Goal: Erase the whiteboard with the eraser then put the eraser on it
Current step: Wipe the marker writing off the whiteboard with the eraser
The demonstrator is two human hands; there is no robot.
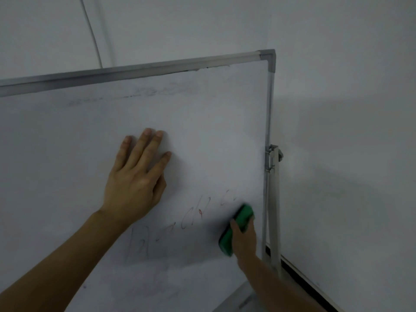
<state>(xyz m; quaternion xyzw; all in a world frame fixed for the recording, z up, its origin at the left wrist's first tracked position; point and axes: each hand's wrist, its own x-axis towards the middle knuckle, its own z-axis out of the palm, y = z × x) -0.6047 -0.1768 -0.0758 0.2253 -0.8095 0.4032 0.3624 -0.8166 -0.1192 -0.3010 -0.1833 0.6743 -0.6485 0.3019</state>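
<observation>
2 hands work at the whiteboard [202, 113], with the green eraser [244, 213] against its lower right part.

The left hand [135, 176] lies flat on the middle of the board, its fingers straight and spread, grasping nothing. The right hand [244, 239] grips the eraser from the near side, with the thumb across its back, and holds it against the surface just beside the board's right frame edge (the eraser is blurred, so its exact outline is hard to tell). Thin red and dark marker strokes [191, 218] run from the lower middle up toward the eraser, between the 2 hands. Faint grey smudges [157, 93] lie near the top frame. A metal bracket [273, 157] clamps the right edge of the frame to the stand. The pale wall [337, 131] stands behind, with a thin cable [92, 30] at the far left.
</observation>
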